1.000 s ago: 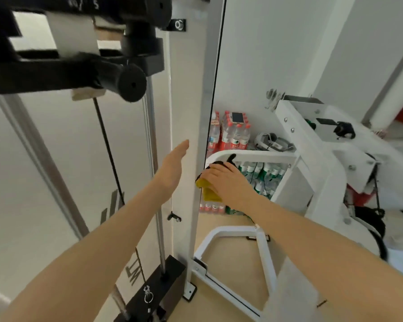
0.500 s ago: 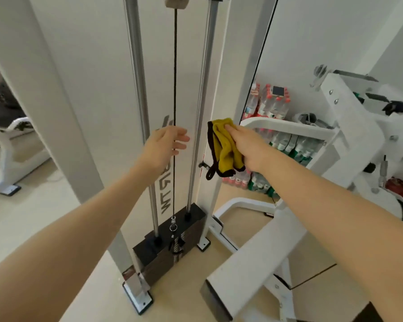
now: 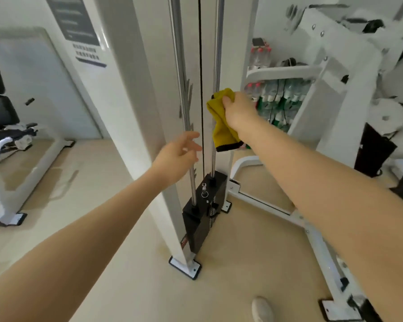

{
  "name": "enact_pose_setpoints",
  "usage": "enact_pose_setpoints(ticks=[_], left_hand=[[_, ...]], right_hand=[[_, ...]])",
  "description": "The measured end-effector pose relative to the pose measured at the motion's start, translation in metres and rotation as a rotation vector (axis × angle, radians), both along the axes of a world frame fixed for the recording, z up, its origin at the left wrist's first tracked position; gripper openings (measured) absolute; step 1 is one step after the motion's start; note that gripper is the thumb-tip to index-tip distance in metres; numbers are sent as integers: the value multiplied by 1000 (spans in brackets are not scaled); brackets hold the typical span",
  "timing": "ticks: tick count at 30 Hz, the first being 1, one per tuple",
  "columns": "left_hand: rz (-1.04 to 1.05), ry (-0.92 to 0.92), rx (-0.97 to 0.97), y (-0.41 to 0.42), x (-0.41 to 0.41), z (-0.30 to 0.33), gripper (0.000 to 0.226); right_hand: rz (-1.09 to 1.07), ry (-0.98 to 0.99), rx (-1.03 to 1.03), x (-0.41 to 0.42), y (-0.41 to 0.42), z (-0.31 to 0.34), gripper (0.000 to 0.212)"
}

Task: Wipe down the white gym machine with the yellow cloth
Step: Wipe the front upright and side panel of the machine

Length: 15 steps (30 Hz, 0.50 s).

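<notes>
The white gym machine (image 3: 144,117) stands in front of me, with a tall white upright, two chrome guide rods and a black cable running down to a black weight stack (image 3: 204,214). My right hand (image 3: 239,110) grips the yellow cloth (image 3: 220,119) with a black edge and holds it against the right chrome rod (image 3: 215,54). My left hand (image 3: 178,156) reaches toward the left chrome rod (image 3: 184,101), fingers loosely spread, holding nothing.
White frame bars (image 3: 312,231) run along the floor to the right. Packs of water bottles (image 3: 277,101) stand behind a curved white bar. A black-padded bench (image 3: 2,126) is at far left. My shoe (image 3: 262,309) shows at the bottom.
My view has tipped downward and shifted left across the frames. My right hand carried the cloth from the white curved bar over to the right chrome rod. My left hand dropped lower beside the left rod.
</notes>
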<state>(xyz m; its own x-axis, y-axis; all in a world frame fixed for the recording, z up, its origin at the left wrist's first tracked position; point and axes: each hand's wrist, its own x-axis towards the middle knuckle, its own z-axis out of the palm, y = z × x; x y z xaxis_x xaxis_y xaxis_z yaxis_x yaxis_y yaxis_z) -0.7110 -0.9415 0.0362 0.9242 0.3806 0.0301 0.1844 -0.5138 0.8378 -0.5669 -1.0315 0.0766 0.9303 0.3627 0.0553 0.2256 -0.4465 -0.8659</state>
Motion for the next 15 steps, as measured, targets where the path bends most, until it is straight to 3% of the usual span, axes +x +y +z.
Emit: enact_pose_setpoints(ticks=[4, 7, 10, 15], left_hand=[[-119, 6, -82, -5, -9, -40, 44], [-110, 6, -140, -15, 4, -87, 46], [-89, 10, -151, -26, 30, -142, 46], [28, -128, -208, -18, 95, -230, 46]], right_hand=[[-194, -56, -23, -31, -5, -58, 31], [-213, -65, -97, -35, -21, -113, 30], [-221, -24, -177, -13, -30, -175, 32], [-288, 15, -107, 48, -18, -276, 33]])
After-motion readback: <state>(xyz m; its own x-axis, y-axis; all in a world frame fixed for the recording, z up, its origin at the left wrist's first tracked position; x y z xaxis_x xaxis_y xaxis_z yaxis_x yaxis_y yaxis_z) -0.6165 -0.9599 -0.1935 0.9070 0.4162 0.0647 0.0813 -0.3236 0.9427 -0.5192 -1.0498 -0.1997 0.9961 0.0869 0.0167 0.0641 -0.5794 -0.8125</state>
